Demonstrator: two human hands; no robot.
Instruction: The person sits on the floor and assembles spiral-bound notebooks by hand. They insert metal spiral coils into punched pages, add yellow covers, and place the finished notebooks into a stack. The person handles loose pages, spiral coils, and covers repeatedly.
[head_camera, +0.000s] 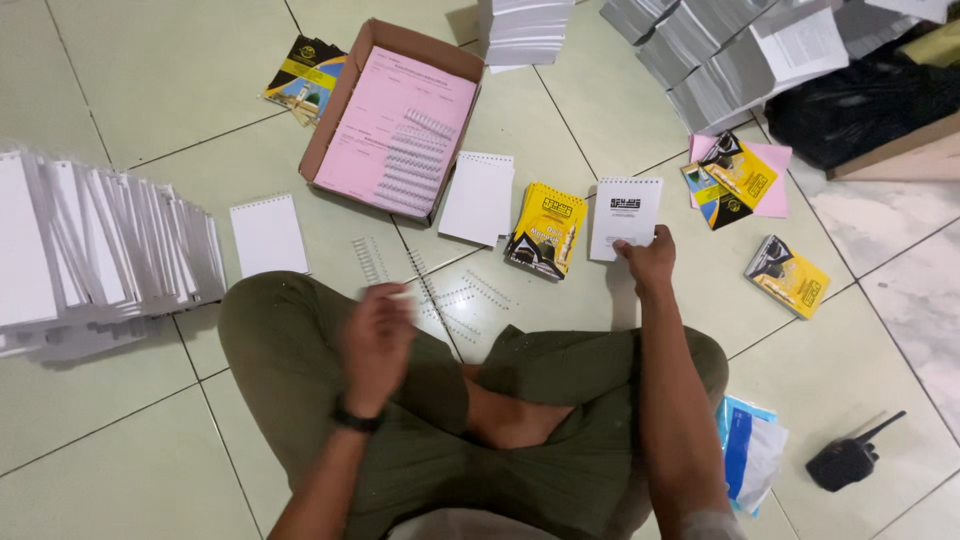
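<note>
I judge the step in hand to be picking up one booklet for binding. My right hand (650, 258) pinches the lower edge of a white spiral-punched paper booklet (624, 216) lying on the pale green tiled floor (140, 130), beside a yellow-and-black covered booklet stack (546, 230). My left hand (376, 340) is blurred above my knee; I cannot tell its grip. Loose white wire binding combs (372, 260) lie nearby, so the next move calls for lifting the booklet toward them.

Black walkie-talkie (846, 461) beside blue-white packet (750, 462) on floor tiles (120, 440)
</note>
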